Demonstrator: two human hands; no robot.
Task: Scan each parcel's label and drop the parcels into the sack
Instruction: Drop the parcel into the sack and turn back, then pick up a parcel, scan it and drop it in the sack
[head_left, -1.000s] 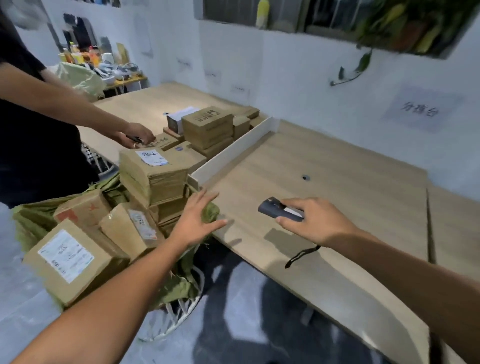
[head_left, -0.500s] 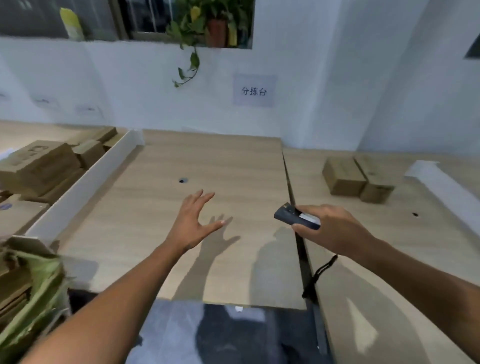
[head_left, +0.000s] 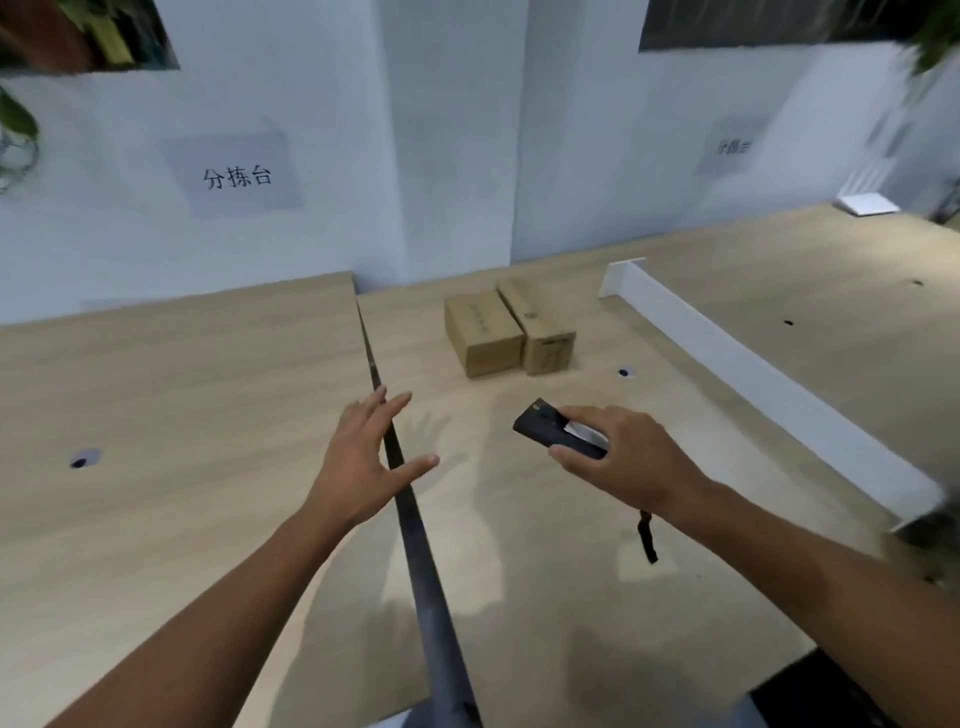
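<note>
Step judged in hand: reaching for the next parcel to scan.

Hands: the left hand (head_left: 363, 457) hovers above the bench (head_left: 182, 389), fingers spread and released, holding nothing. The right hand (head_left: 623, 457) grasps a black handheld scanner (head_left: 556, 430); its wrist strap (head_left: 648, 540) hangs below.

Parcels: two brown cardboard boxes stand touching, side by side on the bench, at 1 o'clock from the left hand and 11 o'clock from the scanner. The left parcel (head_left: 483, 332) is broader, the right parcel (head_left: 543, 327) narrower. Both look rigid, small and closed. There is faint print on their tops, but no shipping label can be made out. A white divider (head_left: 753, 374) runs at their 3 o'clock.

Recommendation: take the left parcel first, across its width, since it is nearer the free hand. Turn it until the label faces the scanner, and hold it steady while scanning. The sack is not in view, so locate it before the drop.
</note>
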